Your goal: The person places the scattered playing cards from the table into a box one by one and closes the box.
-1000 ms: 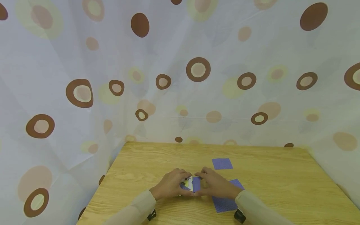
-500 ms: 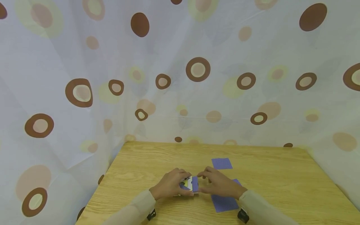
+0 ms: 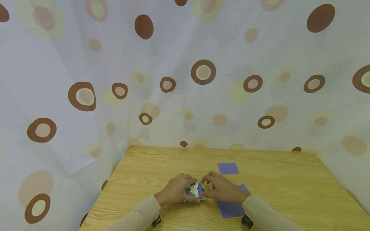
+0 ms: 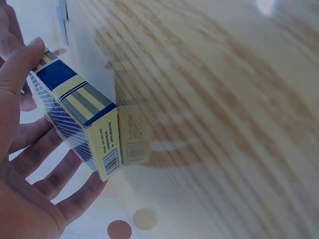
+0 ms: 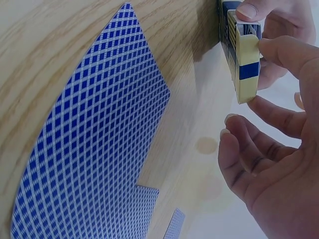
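Observation:
In the left wrist view a small card box (image 4: 75, 92), cream with blue bands and a barcode, stands on the wooden tabletop. My left hand (image 3: 174, 191) grips it, thumb along one edge and fingers behind. Its flap end (image 5: 248, 69) is raised a little, and a gap shows the dark inside. The thumb and index finger of my right hand (image 3: 226, 190) pinch the flap at its two ends, while the other fingers curl free below. Under the right forearm lie blue patterned playing cards (image 5: 99, 119), face down and overlapping.
Another blue-backed card (image 3: 228, 168) lies farther back on the wooden table (image 3: 277, 179). A white curtain (image 3: 225, 102) printed with brown and yellow rings hangs behind and along the sides. Both wrists wear a dark strap device (image 3: 246, 221).
My right hand drew slightly back from the flap, then came in to it again. The flap has tilted up a little. My left hand keeps its grip on the box.

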Motion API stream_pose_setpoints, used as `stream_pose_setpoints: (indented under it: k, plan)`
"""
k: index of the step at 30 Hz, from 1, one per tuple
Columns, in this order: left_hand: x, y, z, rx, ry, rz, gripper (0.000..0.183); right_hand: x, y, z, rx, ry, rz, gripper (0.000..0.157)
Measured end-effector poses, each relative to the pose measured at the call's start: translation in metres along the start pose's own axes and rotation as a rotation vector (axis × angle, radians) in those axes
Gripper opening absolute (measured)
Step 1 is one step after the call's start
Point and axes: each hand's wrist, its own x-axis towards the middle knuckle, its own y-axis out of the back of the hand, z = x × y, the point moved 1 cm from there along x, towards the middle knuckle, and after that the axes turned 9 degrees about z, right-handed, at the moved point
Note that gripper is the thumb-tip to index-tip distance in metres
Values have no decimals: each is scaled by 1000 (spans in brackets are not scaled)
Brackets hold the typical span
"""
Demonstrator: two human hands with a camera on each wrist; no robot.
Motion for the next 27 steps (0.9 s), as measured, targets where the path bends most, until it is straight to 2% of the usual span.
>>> stream_pose_setpoints:
  k: [4,12,27]
  plan:
    - [0,2,2,-8,11,0,80,-1,1,-1,11,9,6,46]
    - [-2,3,3,-5,2,6,80,-1,-3,-4,72,26,-21,22]
    - [-1,3,2,-1,11,11,79,1,-2,-5,27,17,9,32]
